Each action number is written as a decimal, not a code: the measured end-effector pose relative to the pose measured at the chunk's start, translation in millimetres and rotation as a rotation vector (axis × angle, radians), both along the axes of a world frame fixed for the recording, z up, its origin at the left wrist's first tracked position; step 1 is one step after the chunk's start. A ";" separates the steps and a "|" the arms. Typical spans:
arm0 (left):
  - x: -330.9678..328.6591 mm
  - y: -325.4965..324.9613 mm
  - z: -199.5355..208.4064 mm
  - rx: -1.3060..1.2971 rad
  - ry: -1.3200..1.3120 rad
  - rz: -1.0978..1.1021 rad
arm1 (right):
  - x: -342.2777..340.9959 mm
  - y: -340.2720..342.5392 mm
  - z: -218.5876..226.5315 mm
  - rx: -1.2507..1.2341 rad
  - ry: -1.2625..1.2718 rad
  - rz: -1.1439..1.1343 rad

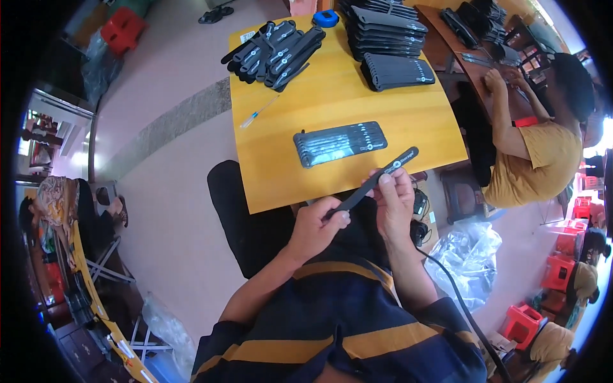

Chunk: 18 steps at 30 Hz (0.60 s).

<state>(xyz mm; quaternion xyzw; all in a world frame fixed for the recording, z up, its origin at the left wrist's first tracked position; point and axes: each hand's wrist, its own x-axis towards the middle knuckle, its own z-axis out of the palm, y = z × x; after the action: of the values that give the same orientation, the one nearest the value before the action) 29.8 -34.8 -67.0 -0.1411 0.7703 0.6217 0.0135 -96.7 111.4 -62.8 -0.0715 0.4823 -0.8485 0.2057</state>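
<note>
While the left hand pinches the near end of a long, flat, black strip between thumb and fingers, the right hand grips it short of its rounded tip, by the near edge of a yellow wooden table. Light, even tension should keep it straight. A glossy, flat pack of black strips lies just beyond, limiting space; a tall black stack stands farther back.
</note>
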 end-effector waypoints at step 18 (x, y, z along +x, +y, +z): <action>-10.4 -53.2 -1.4 0.276 -0.117 0.241 | -51.3 16.2 -13.1 0.288 0.060 0.039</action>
<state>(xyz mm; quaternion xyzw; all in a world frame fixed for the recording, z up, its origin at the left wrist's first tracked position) 19.4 -88.1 -68.4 -0.2647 0.6531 0.7094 0.0029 -148.0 127.6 -75.9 -0.0759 0.6034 -0.7639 0.2159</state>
